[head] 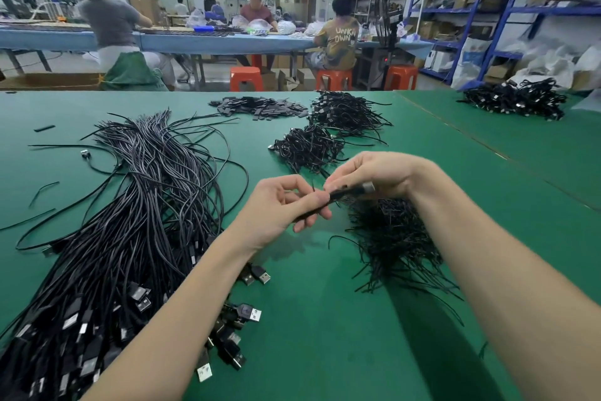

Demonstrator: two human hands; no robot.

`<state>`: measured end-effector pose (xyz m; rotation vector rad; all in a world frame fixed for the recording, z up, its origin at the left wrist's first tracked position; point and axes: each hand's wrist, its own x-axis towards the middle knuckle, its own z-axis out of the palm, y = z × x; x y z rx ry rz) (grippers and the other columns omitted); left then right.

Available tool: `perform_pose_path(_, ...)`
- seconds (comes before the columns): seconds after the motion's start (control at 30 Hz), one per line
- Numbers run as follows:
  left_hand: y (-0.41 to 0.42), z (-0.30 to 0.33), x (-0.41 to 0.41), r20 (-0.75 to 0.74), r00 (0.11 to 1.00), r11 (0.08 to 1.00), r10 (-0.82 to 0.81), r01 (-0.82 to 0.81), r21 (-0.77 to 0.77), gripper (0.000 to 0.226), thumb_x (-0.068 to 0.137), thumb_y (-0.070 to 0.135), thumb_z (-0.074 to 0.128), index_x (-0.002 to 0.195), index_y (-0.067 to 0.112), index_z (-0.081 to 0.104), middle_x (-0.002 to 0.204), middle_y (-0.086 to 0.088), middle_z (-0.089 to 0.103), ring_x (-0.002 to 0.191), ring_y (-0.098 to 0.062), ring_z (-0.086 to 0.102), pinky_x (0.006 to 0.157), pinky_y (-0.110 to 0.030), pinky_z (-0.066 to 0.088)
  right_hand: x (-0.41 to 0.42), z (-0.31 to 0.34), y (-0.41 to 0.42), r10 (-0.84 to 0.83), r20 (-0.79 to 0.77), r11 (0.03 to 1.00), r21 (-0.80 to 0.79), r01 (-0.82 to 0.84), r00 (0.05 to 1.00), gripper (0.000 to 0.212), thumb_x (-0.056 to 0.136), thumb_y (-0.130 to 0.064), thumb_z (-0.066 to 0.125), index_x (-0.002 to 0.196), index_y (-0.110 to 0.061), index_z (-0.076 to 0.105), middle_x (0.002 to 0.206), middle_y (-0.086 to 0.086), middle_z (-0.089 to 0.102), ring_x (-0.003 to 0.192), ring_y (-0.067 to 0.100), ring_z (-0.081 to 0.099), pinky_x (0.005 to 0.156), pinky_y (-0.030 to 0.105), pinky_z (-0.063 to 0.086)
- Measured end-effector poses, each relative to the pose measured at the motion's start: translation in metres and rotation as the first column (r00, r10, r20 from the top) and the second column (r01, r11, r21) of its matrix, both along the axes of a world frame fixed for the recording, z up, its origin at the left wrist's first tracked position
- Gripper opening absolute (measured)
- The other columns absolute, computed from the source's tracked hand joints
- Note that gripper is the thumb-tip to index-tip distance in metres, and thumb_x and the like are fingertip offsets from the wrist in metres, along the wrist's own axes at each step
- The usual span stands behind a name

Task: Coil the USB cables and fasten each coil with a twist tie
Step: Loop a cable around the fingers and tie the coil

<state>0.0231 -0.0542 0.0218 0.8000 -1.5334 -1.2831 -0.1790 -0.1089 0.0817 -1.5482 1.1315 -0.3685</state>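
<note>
Now both hands [325, 196] on cable [344, 194]

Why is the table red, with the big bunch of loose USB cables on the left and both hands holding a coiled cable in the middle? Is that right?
Not quite: the table is green, not red, as the head view shows. The rest holds: the big bunch of loose USB cables lies on the left, and the left hand and right hand both hold a coiled cable in the middle.
</note>
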Motion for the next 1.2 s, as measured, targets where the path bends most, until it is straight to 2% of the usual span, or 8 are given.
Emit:
perform_pose_path(0.1, 0.001, -0.003, -0.002, 0.14, 0.99, 0.998, 0.026, -0.018, -0.062, 0.018, 0.086, 0.015, 0.078, 0.076, 0.006, 0.067, 0.078, -0.015, 0.075, 0.053, -0.014, 0.056, 0.05, -0.02, 0.047, 0.013, 0.031, 0.002, 0.094, -0.368, 0.976, -0.15, -0.158, 0.925, 0.006, 0.078, -0.018, 0.083, 0.077, -0.023, 0.083, 0.078, -0.003, 0.073, 0.052, 0.003, 0.047, 0.047, 0.017, 0.032)
perform_pose_path(0.2, -0.001, -0.005, -0.005, 0.216, 0.956, 0.977, 0.198, -0.176, -0.12, 0.017, 0.085, 0.015, 0.078, 0.076, 0.005, 0.068, 0.073, -0.008, 0.075, 0.053, -0.012, 0.06, 0.051, -0.02, 0.048, 0.033, 0.041, 0.006, -0.086, -0.531, 0.892, -0.418, -0.172, 0.843, 0.008, 0.073, -0.025, 0.089, 0.073, -0.031, 0.082, 0.075, -0.013, 0.076, 0.058, 0.0, 0.054, 0.053, 0.018, 0.045)
perform_pose_path(0.33, -0.005, -0.003, -0.002, 0.168, 0.889, 0.901, 0.425, -0.399, -0.171, 0.017, 0.085, 0.014, 0.076, 0.075, 0.013, 0.062, 0.069, -0.002, 0.075, 0.052, -0.014, 0.065, 0.05, -0.019, 0.047, 0.045, 0.018, 0.024, -0.313, -0.212, 0.725, -0.683, 0.089, 0.926, 0.008, 0.075, -0.02, 0.081, 0.07, -0.027, 0.082, 0.047, -0.015, 0.061, 0.039, 0.0, 0.045, 0.039, 0.01, 0.031)
perform_pose_path(0.57, -0.006, -0.004, 0.002, 0.199, 0.858, 0.872, 0.474, -0.425, -0.243, 0.008, 0.085, 0.012, 0.076, 0.086, 0.009, 0.069, 0.065, 0.001, 0.074, 0.053, -0.01, 0.067, 0.053, -0.018, 0.051, 0.032, -0.013, 0.042, -0.265, 0.104, 0.762, -0.586, 0.275, 0.959, 0.005, 0.079, -0.012, 0.085, 0.078, -0.015, 0.082, 0.079, 0.004, 0.076, 0.065, 0.007, 0.064, 0.066, 0.027, 0.054)
perform_pose_path(0.73, -0.003, -0.012, 0.0, 0.338, 0.73, 0.754, 0.594, -0.359, -0.55, 0.006, 0.086, 0.018, 0.076, 0.085, 0.015, 0.07, 0.069, 0.004, 0.073, 0.064, -0.014, 0.069, 0.066, -0.034, 0.056, 0.027, -0.015, 0.044, -0.268, -0.02, 0.794, -0.57, 0.209, 0.963, 0.003, 0.079, -0.026, 0.084, 0.078, -0.024, 0.082, 0.07, -0.003, 0.076, 0.065, 0.01, 0.071, 0.068, 0.026, 0.059)
perform_pose_path(0.87, -0.002, -0.015, 0.001, 0.353, 0.656, 0.662, 0.668, -0.306, -0.684, 0.004, 0.087, 0.018, 0.072, 0.091, 0.017, 0.07, 0.073, 0.001, 0.072, 0.066, -0.021, 0.063, 0.066, -0.039, 0.052, 0.035, -0.019, 0.046, -0.334, 0.061, 0.768, -0.561, 0.309, 0.941, 0.007, 0.081, -0.024, 0.083, 0.079, -0.018, 0.081, 0.069, -0.001, 0.076, 0.066, 0.011, 0.073, 0.065, 0.027, 0.062)
perform_pose_path(1.07, -0.003, -0.017, 0.0, 0.393, 0.583, 0.631, 0.711, -0.283, -0.722, 0.007, 0.09, 0.02, 0.069, 0.095, 0.016, 0.069, 0.079, -0.002, 0.073, 0.072, -0.026, 0.064, 0.068, -0.039, 0.05, 0.044, -0.022, 0.043, -0.392, -0.056, 0.704, -0.661, 0.26, 0.918, 0.013, 0.086, -0.018, 0.077, 0.073, -0.016, 0.076, 0.06, -0.002, 0.072, 0.053, 0.007, 0.069, 0.048, 0.012, 0.047)
perform_pose_path(1.2, -0.003, -0.009, -0.004, 0.395, 0.634, 0.709, 0.665, -0.368, -0.602, 0.007, 0.084, 0.018, 0.075, 0.088, 0.019, 0.069, 0.076, 0.004, 0.073, 0.071, -0.013, 0.065, 0.071, -0.031, 0.051, 0.045, -0.027, 0.039, -0.388, -0.148, 0.643, -0.751, 0.152, 0.91, 0.014, 0.089, -0.019, 0.072, 0.076, -0.019, 0.073, 0.07, -0.003, 0.072, 0.065, 0.01, 0.069, 0.065, 0.019, 0.053)
